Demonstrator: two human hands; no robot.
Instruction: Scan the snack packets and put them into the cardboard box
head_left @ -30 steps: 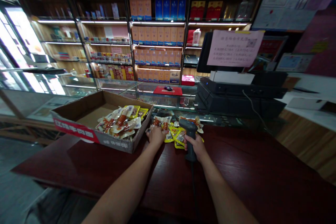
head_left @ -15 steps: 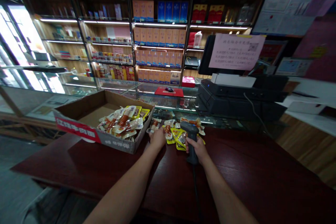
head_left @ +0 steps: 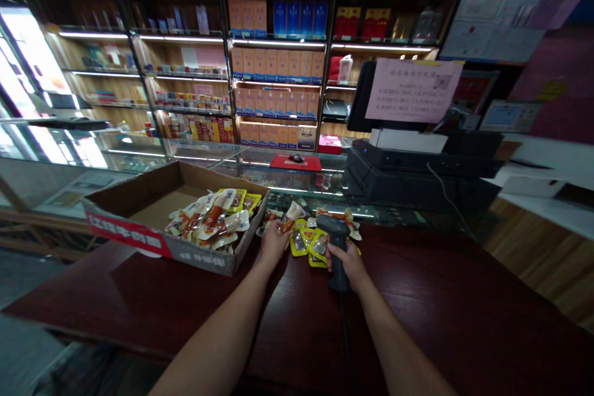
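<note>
My left hand is closed on a clear-and-white snack packet with brown food inside, which tilts up to the right. Another snack packet lies just behind those fingers, partly hidden. My right hand wraps around the handle of a dark grey barcode scanner; its cord runs down toward me. Between the hands, several yellow snack packets lie on the dark table, some partly behind the scanner. More clear packets with reddish-brown food rest beyond it.
To the left, an open cardboard box holds a heap of snack packets. Behind the dark red table runs a glass counter with a mouse. A monitor stands at the right, before stocked shelves.
My left hand has taken hold of a clear snack packet beside the yellow ones and tilted it up, shifting slightly left. The right hand and scanner stay nearly in place. The view has shifted slightly.
</note>
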